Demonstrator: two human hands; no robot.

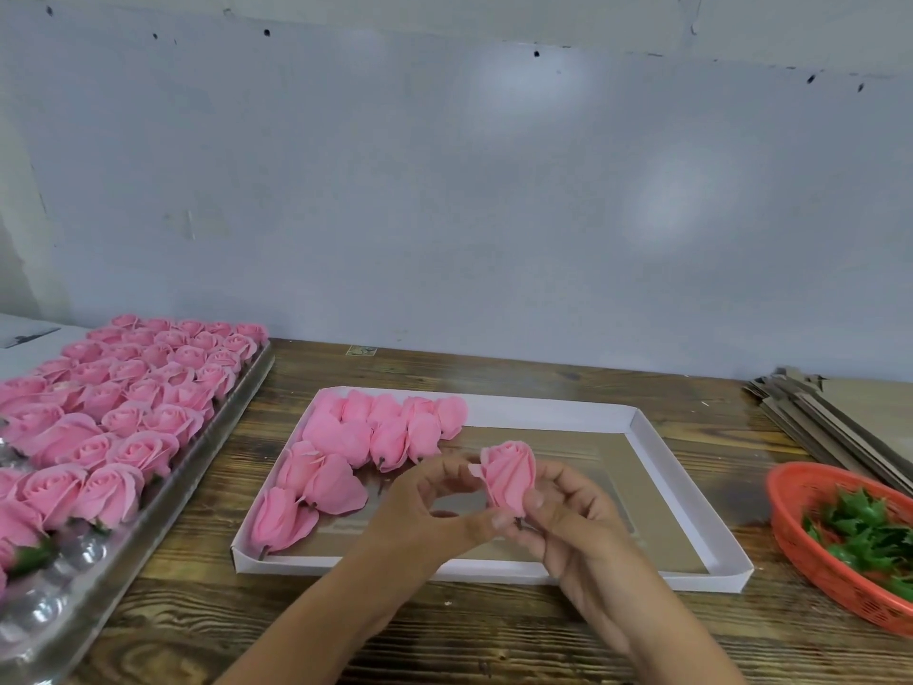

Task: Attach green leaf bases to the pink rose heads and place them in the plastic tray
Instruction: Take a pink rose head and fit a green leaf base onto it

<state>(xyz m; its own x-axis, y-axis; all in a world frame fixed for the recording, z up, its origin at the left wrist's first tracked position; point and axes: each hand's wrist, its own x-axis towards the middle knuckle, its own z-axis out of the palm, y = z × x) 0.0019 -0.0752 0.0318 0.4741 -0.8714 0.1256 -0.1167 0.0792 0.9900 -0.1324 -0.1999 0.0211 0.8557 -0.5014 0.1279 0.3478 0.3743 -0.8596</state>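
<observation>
step: bare rose head (509, 474) up over white box (691, 491) | r hand (568, 516) pinches its stem, l hand (435, 501) fingers curled by petals — grip unclear | next: prob. needs leaf base from orange basket (810, 546)

A soft pink rose head (509, 474) is seen, its petals paler along the edges, with a dark stub at its base. The loose rose heads (355, 452) lying in the shallow box (691, 491) are coloured the same pink; the box walls are white and its floor is a dull grey-beige under a glossy film. The roses (123, 402) set in the plastic tray (64, 605) are likewise pink, some with dark green leaves showing beneath, and the tray itself is clear with silvery glints. The leaf bases (864, 531) are deep green and are kept in an orange-red mesh basket (810, 561). The tabletop (247, 630) is brown wood marked with dark, streaked grain. The stacked cardboard (830, 412) is tan, and the wall (444, 190) is pale grey-blue.
</observation>
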